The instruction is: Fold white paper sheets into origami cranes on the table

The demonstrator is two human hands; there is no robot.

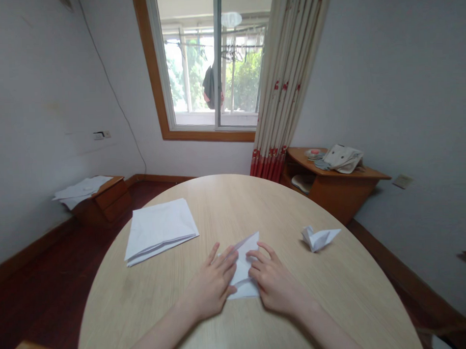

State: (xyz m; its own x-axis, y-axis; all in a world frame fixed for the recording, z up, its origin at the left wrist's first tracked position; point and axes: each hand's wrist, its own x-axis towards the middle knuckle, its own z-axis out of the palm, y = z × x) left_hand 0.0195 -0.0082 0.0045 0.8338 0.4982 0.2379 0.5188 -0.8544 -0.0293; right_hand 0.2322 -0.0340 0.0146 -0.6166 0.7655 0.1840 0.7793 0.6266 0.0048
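A partly folded white paper point(244, 263) lies on the round wooden table point(234, 210) right in front of me. My left hand point(212, 287) lies flat on its left side, fingers stretched out and pressing the paper down. My right hand point(273, 282) rests on its right side, fingers spread and fingertips on the fold. The paper's pointed tip sticks out beyond my fingers toward the window.
A stack of white sheets point(158, 230) lies on the table to the left. A finished folded paper figure point(319, 237) stands to the right. Low wooden cabinets point(332, 183) line the walls, one holding a bag, one holding papers point(82, 190). A window and curtain are behind.
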